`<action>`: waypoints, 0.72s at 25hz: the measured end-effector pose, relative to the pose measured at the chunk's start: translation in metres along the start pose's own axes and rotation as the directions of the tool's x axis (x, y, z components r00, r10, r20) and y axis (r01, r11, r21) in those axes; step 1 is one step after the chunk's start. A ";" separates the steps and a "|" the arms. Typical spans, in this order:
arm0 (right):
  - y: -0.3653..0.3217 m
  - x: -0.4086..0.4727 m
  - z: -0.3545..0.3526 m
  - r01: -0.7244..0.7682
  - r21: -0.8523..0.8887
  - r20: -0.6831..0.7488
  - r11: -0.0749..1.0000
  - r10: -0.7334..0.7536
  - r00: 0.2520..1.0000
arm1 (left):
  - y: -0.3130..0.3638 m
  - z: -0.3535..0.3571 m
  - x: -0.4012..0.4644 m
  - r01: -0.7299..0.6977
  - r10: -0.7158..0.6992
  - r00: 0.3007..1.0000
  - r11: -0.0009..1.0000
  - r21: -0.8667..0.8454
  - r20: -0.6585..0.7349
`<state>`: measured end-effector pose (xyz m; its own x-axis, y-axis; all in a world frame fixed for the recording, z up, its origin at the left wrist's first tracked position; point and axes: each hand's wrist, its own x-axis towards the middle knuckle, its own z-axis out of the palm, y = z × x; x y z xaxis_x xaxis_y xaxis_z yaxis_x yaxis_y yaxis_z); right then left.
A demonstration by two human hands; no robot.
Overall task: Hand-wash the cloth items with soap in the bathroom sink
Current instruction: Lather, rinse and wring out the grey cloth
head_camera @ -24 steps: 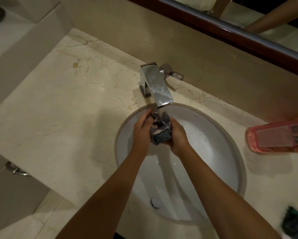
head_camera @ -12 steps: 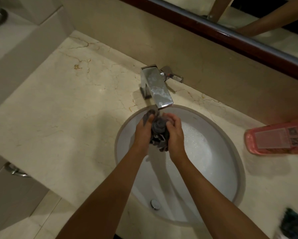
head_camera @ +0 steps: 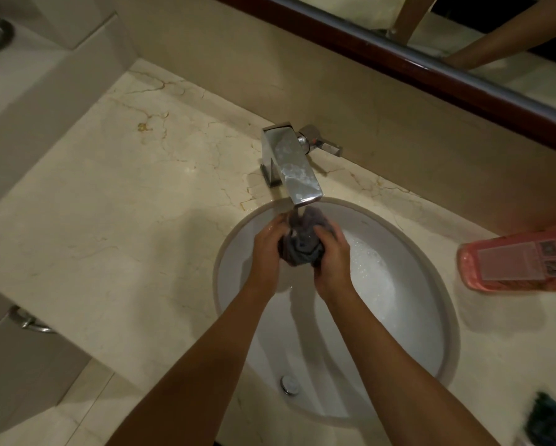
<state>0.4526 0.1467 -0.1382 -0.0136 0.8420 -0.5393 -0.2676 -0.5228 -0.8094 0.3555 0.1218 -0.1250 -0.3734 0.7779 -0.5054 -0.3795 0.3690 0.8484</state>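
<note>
Cloth (head_camera: 302, 244) bunched, mostly hidden; left hand (head_camera: 267, 249) and right hand (head_camera: 331, 252) grip it.

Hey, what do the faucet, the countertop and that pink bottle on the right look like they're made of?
Faucet: polished chrome-look metal, mirror glints, whitish spotting on top.
Countertop: cream marble or a marble-look stone, glossy, with brown veins and cracks.
Pink bottle: likely translucent plastic; light shows through around its label.
</note>
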 end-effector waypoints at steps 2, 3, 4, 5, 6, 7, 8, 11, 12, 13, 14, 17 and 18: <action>-0.003 0.004 -0.002 0.182 -0.246 0.068 0.952 -0.170 0.983 | 0.000 -0.001 0.003 0.093 -0.096 0.995 0.993 -0.073 -0.041; -0.005 0.003 -0.003 0.246 -0.325 0.128 0.913 -0.215 0.968 | -0.002 -0.002 0.007 0.126 -0.131 0.990 0.988 -0.094 -0.048; -0.005 0.003 -0.004 0.295 -0.364 0.181 0.883 -0.243 0.953 | -0.006 -0.002 0.012 0.149 -0.153 0.988 0.984 -0.100 -0.033; -0.005 0.001 -0.005 0.334 -0.373 0.225 0.866 -0.265 0.938 | -0.011 -0.002 0.017 0.161 -0.164 0.986 0.981 -0.107 -0.014; -0.004 0.002 -0.006 0.362 -0.377 0.255 0.852 -0.281 0.925 | -0.013 -0.002 0.020 0.162 -0.165 0.986 0.980 -0.111 -0.012; -0.003 0.001 -0.005 0.373 -0.385 0.265 0.844 -0.286 0.921 | -0.011 0.000 0.020 0.162 -0.163 0.987 0.979 -0.123 0.005; -0.003 0.000 -0.004 0.366 -0.392 0.258 0.844 -0.281 0.925 | -0.008 0.002 0.019 0.160 -0.159 0.987 0.978 -0.134 0.020; -0.006 -0.004 0.007 0.179 -0.259 0.081 0.949 -0.163 0.983 | -0.007 0.010 0.016 0.110 -0.118 0.992 0.982 -0.153 -0.041; -0.008 -0.004 0.011 0.132 -0.210 0.022 0.969 -0.130 0.991 | -0.005 0.013 0.015 0.070 -0.083 0.993 0.987 -0.144 -0.083; -0.010 -0.004 0.013 0.110 -0.207 -0.014 0.972 -0.115 0.993 | -0.004 0.015 0.015 0.033 -0.048 0.991 0.992 -0.122 -0.123; -0.010 -0.004 0.015 0.093 -0.234 -0.022 0.968 -0.101 0.995 | -0.002 0.016 0.014 0.006 -0.021 0.987 0.995 -0.096 -0.157; -0.005 0.004 0.011 -0.072 -0.127 0.046 0.989 0.079 0.996 | -0.001 0.014 0.012 -0.086 0.079 0.976 0.996 -0.025 -0.201; -0.006 0.006 0.010 -0.180 -0.028 0.092 0.983 0.182 0.979 | -0.002 0.014 0.011 -0.123 0.119 0.970 0.992 -0.003 -0.212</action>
<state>0.4444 0.1560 -0.1347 -0.1506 0.7413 -0.6541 -0.2334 -0.6696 -0.7051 0.3640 0.1366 -0.1306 -0.5866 0.6911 -0.4223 -0.3332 0.2694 0.9036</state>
